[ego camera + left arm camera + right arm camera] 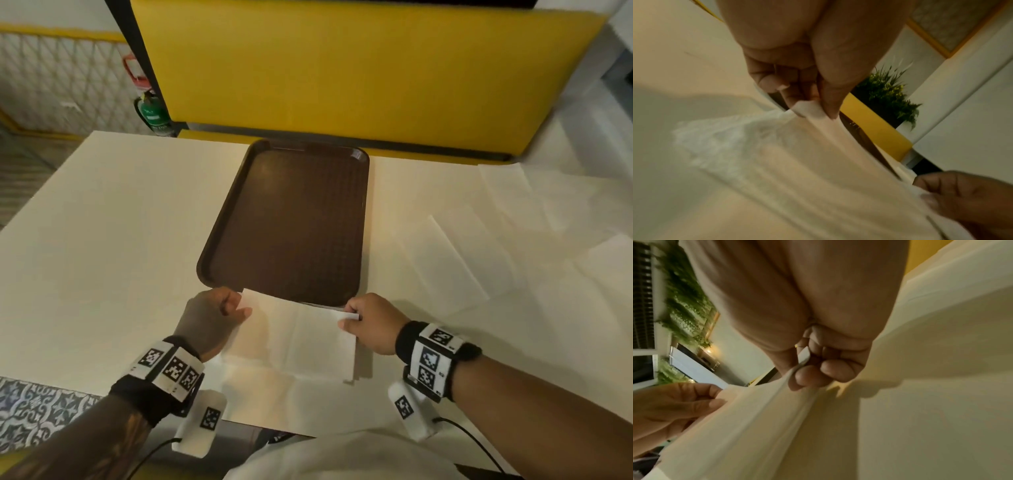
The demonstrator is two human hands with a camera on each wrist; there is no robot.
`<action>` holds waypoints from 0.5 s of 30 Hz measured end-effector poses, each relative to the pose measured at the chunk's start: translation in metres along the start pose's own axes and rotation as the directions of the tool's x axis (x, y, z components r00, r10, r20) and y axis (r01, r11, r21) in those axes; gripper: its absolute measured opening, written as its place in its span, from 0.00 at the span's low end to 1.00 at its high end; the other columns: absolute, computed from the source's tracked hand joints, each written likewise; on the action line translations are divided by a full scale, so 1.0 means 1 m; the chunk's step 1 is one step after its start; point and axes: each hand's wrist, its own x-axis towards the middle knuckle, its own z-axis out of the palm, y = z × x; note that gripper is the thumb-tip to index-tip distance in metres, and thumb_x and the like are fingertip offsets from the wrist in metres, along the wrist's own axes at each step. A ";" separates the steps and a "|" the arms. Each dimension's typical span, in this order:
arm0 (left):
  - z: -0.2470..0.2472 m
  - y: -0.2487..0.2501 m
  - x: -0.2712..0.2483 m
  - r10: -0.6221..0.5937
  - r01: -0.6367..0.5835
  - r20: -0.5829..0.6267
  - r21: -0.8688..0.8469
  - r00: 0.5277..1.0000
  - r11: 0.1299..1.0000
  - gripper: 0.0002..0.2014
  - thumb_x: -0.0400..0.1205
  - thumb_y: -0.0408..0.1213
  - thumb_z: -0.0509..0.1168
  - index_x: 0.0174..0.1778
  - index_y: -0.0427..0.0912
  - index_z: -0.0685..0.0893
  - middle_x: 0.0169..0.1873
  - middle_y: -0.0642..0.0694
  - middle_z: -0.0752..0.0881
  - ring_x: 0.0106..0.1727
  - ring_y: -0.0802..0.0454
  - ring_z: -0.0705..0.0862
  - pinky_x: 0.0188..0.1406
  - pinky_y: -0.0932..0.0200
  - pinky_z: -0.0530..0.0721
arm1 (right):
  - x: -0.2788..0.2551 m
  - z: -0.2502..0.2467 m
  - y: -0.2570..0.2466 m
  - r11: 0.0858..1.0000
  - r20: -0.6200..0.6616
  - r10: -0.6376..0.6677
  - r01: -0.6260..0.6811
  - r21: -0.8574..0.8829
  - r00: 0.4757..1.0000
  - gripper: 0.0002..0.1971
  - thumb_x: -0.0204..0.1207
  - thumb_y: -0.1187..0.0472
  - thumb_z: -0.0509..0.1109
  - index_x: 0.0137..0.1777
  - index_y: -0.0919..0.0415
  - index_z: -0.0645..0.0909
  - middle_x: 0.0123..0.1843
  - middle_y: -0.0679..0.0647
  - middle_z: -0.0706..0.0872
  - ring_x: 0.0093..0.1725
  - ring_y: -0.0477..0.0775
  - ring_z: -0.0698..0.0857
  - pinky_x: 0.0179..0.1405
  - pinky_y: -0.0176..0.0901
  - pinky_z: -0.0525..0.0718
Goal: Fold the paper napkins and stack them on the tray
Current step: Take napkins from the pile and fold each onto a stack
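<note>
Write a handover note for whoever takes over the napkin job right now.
Left hand: pinches the far left corner of the napkin.
Right hand: pinches its far right corner.
The napkin is mid-fold, far edge lifted at the near rim of the tray, near part lying on the table.
The brown tray holds no napkins.
More unfolded napkins lie spread to the tray's right.
Done: nothing stacked.
Left: finish this fold, place it on the tray, then fold and stack the rest.

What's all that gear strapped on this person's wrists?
Both arms are bare, without sleeves. The left wrist band and right wrist band are black, carrying white blocks printed with black square code markers. A white box with a marker and thin black cable hangs under each wrist.
</note>
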 end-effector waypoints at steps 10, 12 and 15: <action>0.008 0.005 -0.013 0.151 -0.126 -0.044 0.358 0.988 0.925 0.23 0.70 0.44 0.77 0.58 0.46 0.79 0.52 0.47 0.83 0.54 0.46 0.82 0.53 0.50 0.84 | -0.008 0.014 -0.012 0.942 -0.179 -0.150 0.085 -0.325 0.972 0.14 0.76 0.48 0.71 0.51 0.55 0.73 0.50 0.53 0.81 0.49 0.57 0.82 0.48 0.52 0.86; 0.005 0.016 -0.018 0.281 -0.242 -0.014 0.465 0.960 0.852 0.26 0.68 0.42 0.78 0.60 0.46 0.79 0.60 0.44 0.80 0.61 0.42 0.79 0.58 0.44 0.82 | -0.014 0.012 -0.019 0.868 -0.218 -0.331 0.206 -0.453 0.918 0.19 0.73 0.48 0.74 0.56 0.55 0.72 0.55 0.53 0.76 0.51 0.55 0.79 0.46 0.51 0.86; 0.009 0.028 -0.025 0.445 -0.466 0.161 0.463 0.881 0.754 0.21 0.69 0.39 0.77 0.58 0.49 0.83 0.59 0.47 0.81 0.60 0.45 0.81 0.57 0.49 0.82 | -0.016 0.015 -0.030 0.693 -0.131 -0.590 0.417 -0.588 0.797 0.19 0.68 0.52 0.78 0.54 0.58 0.80 0.50 0.56 0.80 0.47 0.57 0.80 0.40 0.52 0.87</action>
